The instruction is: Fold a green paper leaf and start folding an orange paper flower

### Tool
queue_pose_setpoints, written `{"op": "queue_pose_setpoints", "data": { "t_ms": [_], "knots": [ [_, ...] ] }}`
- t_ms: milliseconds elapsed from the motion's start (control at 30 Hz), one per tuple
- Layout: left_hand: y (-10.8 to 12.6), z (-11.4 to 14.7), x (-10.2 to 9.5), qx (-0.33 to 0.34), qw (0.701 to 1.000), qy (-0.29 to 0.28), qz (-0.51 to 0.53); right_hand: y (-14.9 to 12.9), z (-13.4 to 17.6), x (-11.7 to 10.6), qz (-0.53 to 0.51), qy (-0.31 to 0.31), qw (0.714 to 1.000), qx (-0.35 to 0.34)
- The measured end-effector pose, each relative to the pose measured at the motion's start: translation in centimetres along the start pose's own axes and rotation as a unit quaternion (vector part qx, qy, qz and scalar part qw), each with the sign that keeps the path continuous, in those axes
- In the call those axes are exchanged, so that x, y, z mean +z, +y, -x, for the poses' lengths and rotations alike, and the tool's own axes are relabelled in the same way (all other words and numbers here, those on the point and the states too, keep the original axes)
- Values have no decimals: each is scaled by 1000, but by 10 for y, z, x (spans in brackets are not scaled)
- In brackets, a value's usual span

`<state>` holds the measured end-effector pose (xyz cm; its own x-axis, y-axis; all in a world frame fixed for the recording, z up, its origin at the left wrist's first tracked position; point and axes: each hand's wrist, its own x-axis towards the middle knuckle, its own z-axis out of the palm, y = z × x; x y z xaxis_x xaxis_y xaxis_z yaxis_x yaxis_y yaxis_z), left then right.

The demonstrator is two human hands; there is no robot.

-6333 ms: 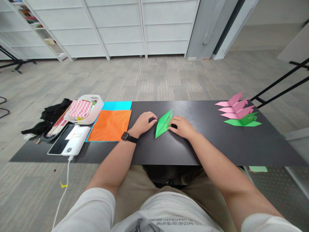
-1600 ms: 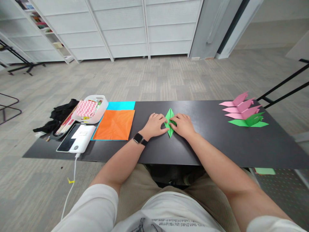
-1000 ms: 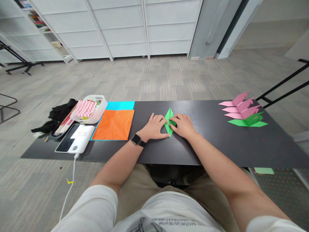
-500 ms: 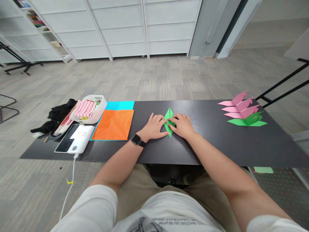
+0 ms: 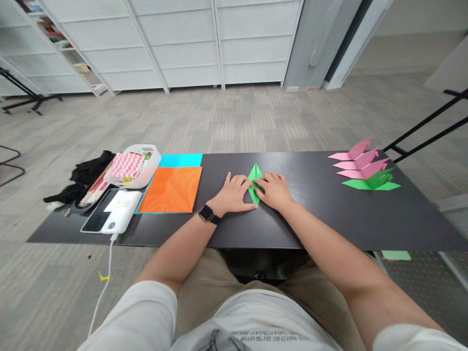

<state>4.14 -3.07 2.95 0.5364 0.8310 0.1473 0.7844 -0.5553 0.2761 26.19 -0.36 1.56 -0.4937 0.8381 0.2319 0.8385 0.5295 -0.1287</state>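
A green folded origami paper (image 5: 255, 170), diamond-shaped with a centre crease, lies on the dark table between my hands. My left hand (image 5: 233, 194) rests flat at its left side, fingers spread, with fingertips at the paper's edge and the thumb by its lower tip. Over the right half of the paper, my right hand (image 5: 275, 191) has its fingers bent and close together, with thumb and index on the paper. The fingers hide part of the folds.
Pink folded paper birds (image 5: 360, 160) and a green one (image 5: 373, 183) stand at the right end of the table (image 5: 314, 224). Leftward are orange paper (image 5: 171, 190), blue sheets (image 5: 183, 160), a white basket (image 5: 155, 163), a white device (image 5: 122, 212) with a cable, and black cloth (image 5: 89, 168).
The thumb and index of my right hand have come closer together on the green paper, and its lower tip shows less. My left hand has hardly moved.
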Motion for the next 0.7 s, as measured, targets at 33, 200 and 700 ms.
{"op": "queue_pose_setpoints", "data": {
  "t_ms": [33, 200, 700],
  "knots": [
    [1, 0, 0, -1, 1000, 0, 0, 0, 0, 0, 0, 0, 1000, 0],
    [4, 0, -3, -8, 1000, -6, 8, 2, 0, 1, -8, -6, 1000, 1],
    [-1, -4, 0, -19, 1000, 1, 19, 42, -2, 6, -141, 24, 989, -36]
  ]
}}
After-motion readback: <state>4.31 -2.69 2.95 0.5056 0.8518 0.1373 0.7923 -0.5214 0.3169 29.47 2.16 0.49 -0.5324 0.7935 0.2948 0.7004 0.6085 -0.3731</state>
